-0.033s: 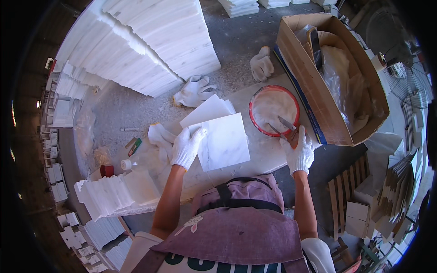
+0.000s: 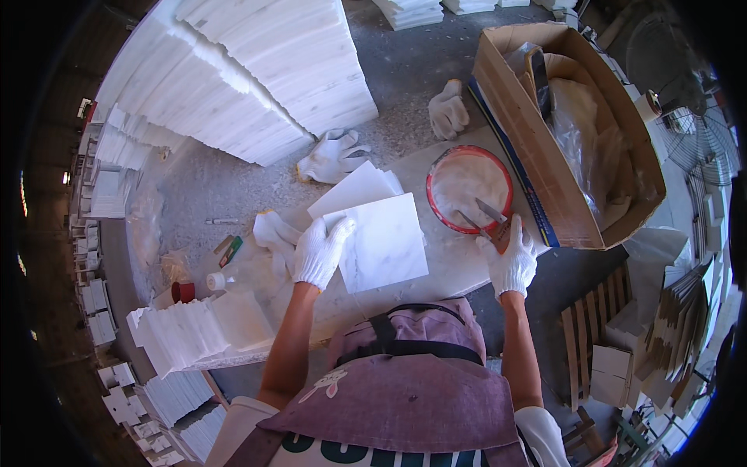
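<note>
My left hand [image 2: 317, 253], in a white knit glove, grips the left edge of a square white marble tile [image 2: 383, 243] with grey veins. Beneath it, another white tile [image 2: 354, 192] shows on the far side. My gloved right hand [image 2: 512, 258] is closed round a putty knife [image 2: 490, 210]. Its blade reaches over a red-rimmed round tub [image 2: 447, 157] of whitish powder or paste. A second narrow blade [image 2: 472, 221] shows beside it; whether it is a separate tool I cannot tell. Fingers partly hide the handle.
Tall stacks of white tiles [image 2: 272, 70] stand at the far left, a shorter stack [image 2: 183, 331] at the near left. Loose gloves [image 2: 333, 156] lie beyond the tile. A cardboard box [image 2: 517, 148] holding plastic stands right of the tub. A green cutter [image 2: 230, 251] lies left.
</note>
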`<state>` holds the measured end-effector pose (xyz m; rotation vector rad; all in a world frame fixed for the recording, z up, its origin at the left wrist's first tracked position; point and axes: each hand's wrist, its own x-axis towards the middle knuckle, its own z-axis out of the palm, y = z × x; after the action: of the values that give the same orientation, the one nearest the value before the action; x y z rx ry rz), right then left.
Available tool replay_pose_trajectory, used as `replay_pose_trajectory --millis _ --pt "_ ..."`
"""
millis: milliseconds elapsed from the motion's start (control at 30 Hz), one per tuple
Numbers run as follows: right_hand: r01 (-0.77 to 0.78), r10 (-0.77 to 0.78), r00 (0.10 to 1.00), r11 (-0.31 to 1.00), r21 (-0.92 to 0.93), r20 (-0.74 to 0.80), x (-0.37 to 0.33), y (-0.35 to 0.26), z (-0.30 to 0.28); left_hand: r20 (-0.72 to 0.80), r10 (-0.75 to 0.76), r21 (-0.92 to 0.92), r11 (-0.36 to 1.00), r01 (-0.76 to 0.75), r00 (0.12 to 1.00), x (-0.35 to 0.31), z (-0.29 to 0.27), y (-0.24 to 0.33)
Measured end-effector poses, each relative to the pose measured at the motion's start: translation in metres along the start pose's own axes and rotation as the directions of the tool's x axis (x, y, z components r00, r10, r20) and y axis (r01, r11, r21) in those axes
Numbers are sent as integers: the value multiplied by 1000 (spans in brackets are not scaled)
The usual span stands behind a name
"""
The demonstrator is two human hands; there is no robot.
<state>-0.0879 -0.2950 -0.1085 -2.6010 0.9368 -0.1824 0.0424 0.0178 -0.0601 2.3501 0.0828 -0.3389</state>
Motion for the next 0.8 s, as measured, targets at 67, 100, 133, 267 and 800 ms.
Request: replay_pose_trajectory --millis 67,100,133,267,800 --pt "-22 22 999 1000 -7 35 2 -7 1 -17 -17 233 972 20 1000 -3 -6 16" --pt "-34 34 998 999 -11 52 4 -9 2 -20 -13 288 957 18 1000 -3 -6 18" --pt "-44 45 998 999 -20 45 6 -8 6 -22 -6 345 939 14 1000 -3 -7 20" --pt "-72 72 997 997 -18 11 7 -2 3 -44 74 568 822 -37 996 -2 -12 26" --pt "-535 -294 774 169 828 560 -48 -49 -17 -26 710 582 584 -567 704 -2 55 19"
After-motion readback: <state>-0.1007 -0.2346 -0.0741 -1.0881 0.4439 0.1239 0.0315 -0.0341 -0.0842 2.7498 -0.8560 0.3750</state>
